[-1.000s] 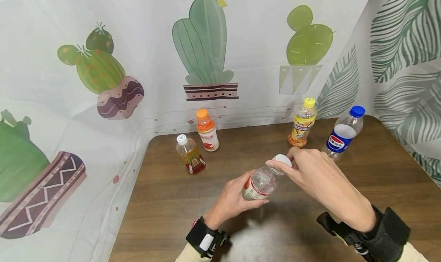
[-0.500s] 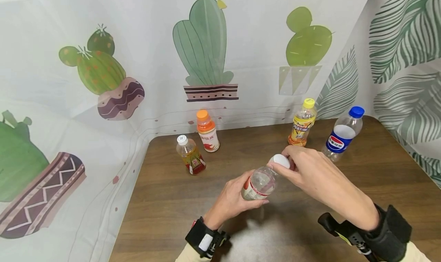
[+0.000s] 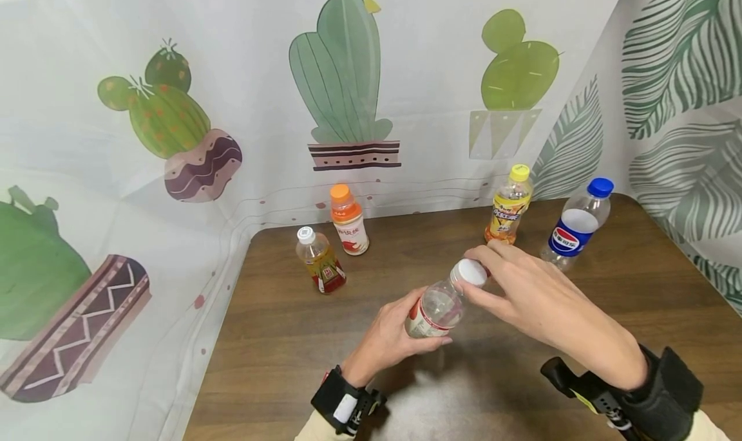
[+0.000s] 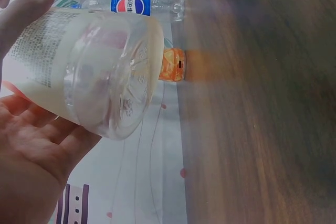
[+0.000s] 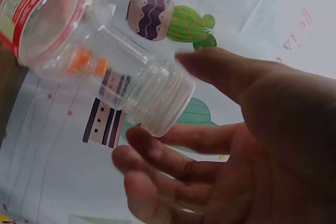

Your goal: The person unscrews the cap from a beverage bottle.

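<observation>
My left hand (image 3: 400, 328) grips a clear plastic bottle (image 3: 442, 307) around its lower body, where a cream and red label wraps it. The bottle is held above the table, tilted with its neck toward the right; its bare base (image 4: 128, 77) shows in the left wrist view. A white screw cap (image 3: 472, 272) sits at the mouth. My right hand (image 3: 524, 286) has its thumb and forefinger around this cap, in the right wrist view with the thumb at the upper rim and fingertips (image 5: 142, 137) at the lower side. The other right fingers curl loosely beneath.
On the brown wooden table (image 3: 278, 364), a white-capped tea bottle (image 3: 321, 261) and an orange-capped bottle (image 3: 350, 221) stand at back left. A yellow-capped bottle (image 3: 509, 206) and a blue-capped Pepsi bottle (image 3: 576, 225) stand at back right. A cactus-print cloth (image 3: 243, 93) hangs behind.
My right hand has turned around the cap, its forefinger shifting left over the far side and its wrist moving slightly right and down. The left hand and bottle stay almost still.
</observation>
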A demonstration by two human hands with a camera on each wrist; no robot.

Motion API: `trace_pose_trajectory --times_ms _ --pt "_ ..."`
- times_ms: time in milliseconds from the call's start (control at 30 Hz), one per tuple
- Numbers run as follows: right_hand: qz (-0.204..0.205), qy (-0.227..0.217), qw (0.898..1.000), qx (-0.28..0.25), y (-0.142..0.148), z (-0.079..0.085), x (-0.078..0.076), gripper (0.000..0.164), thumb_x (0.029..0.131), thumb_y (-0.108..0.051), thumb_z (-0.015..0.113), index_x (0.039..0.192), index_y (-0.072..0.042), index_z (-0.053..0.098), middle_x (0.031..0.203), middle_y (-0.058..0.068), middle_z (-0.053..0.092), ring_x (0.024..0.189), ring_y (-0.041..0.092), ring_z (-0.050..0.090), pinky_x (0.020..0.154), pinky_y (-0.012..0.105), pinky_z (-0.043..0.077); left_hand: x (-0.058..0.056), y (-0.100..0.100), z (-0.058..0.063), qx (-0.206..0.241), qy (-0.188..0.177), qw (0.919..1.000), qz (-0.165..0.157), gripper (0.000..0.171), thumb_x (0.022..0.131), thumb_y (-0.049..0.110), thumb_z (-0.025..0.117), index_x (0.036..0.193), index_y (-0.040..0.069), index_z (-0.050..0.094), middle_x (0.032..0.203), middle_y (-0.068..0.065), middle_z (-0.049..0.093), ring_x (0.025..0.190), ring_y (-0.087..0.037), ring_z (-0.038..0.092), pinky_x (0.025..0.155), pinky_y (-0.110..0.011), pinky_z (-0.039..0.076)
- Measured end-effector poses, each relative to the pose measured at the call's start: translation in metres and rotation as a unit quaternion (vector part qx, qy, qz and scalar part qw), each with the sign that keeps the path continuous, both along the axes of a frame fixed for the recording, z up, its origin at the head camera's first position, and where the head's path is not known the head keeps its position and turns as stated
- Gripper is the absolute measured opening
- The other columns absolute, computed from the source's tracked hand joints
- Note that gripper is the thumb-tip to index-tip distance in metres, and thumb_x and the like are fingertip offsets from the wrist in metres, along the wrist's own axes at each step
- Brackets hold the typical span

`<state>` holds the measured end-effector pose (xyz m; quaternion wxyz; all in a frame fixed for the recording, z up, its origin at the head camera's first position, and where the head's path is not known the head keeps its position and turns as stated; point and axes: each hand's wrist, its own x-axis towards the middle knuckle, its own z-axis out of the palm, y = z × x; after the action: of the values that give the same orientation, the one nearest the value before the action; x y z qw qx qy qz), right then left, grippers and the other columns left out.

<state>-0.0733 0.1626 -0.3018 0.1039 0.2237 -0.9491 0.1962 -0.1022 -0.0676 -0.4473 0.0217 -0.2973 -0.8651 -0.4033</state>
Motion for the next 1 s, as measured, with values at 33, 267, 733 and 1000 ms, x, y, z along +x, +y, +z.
trace_pose_trajectory --times_ms 33,267,733,1000 --pt "-0.006 -0.004 1.000 0.002 0.0000 0.0010 -0.0003 0.041 0.091 -0.046 0.068 0.117 -0.014 0.064 0.102 -0.001 0.065 0.083 0.013 0.061 0.068 0.036 0.051 0.0000 0.0002 0.0002 -0.001 -0.003 1.0000 0.000 0.076 0.076 0.048 0.083 0.140 0.022 0.050 0.119 0.006 0.067 0.101 -0.004 0.063 0.086 -0.023 0.054" --pt "-0.052 -0.031 0.998 -0.001 -0.0002 0.0100 -0.0022 0.054 0.091 -0.061 0.059 0.112 -0.011 0.064 0.074 -0.006 0.058 0.062 0.008 0.052 0.054 0.028 0.041 -0.0008 0.0027 0.0014 -0.008 -0.011 0.9999 0.005 0.075 0.076 0.049 0.082 0.139 0.023 0.051 0.117 0.007 0.068 0.100 -0.004 0.063 0.085 -0.023 0.053" --pt "-0.068 -0.040 0.997 -0.022 -0.0079 0.0032 -0.0053 0.044 0.095 -0.049 0.062 0.068 -0.014 0.053 0.057 -0.005 0.042 0.049 0.010 0.040 0.044 0.025 0.032 -0.0027 0.0020 0.0044 -0.021 0.014 0.9997 0.007 0.075 0.076 0.049 0.083 0.138 0.022 0.051 0.118 0.005 0.067 0.100 -0.005 0.064 0.085 -0.025 0.054" --pt "-0.048 -0.065 0.996 -0.035 -0.0059 0.0024 -0.0048 0.038 0.095 -0.045 0.064 0.073 -0.015 0.055 0.059 -0.007 0.044 0.052 0.008 0.041 0.046 0.024 0.033 -0.0010 0.0016 0.0029 -0.021 0.015 0.9997 0.004 0.075 0.076 0.050 0.082 0.138 0.023 0.051 0.117 0.006 0.067 0.098 -0.003 0.063 0.083 -0.022 0.054"
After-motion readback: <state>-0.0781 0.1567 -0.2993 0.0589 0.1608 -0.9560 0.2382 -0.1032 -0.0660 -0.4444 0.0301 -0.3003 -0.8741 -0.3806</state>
